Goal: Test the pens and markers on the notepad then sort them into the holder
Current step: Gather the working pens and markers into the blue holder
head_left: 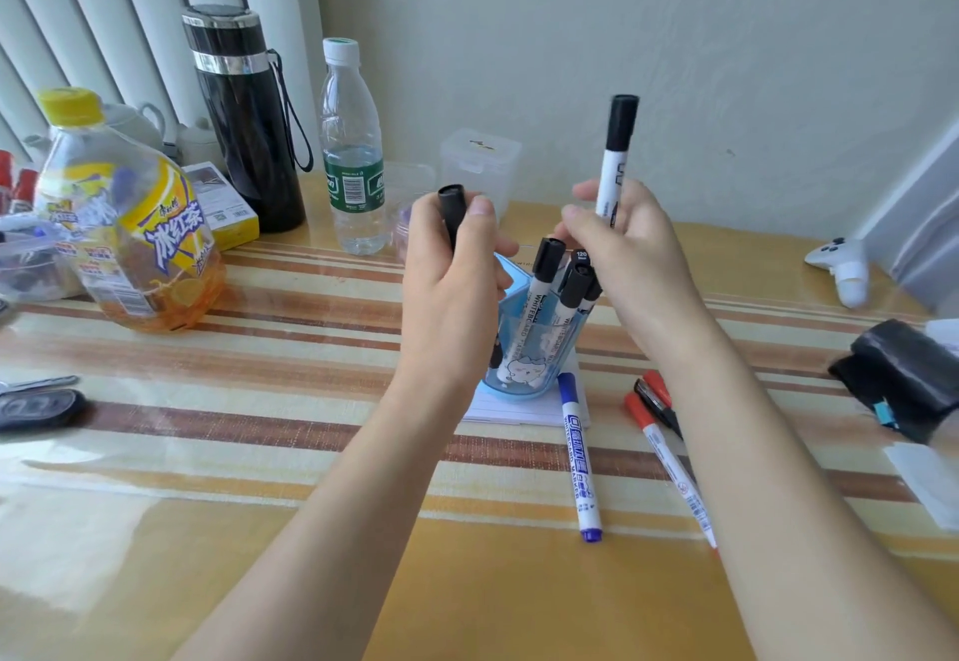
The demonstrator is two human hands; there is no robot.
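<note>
Translucent blue plastic holder [534, 354]: middle of the striped surface [259, 349], standing on the white lined notepad [519, 414], black-capped markers [545, 286] inside. Left hand [456, 286]: grips a slim black pen [450, 214]. Right hand [628, 255]: grips a white, black-capped whiteboard marker [616, 157] upright above the holder. Blue-capped marker [578, 458] and red-capped marker [669, 463]: loose by the notepad, toward the near edge. Step, as judged: sorting. Next move calls for lowering each held piece into the holder's free gaps.
</note>
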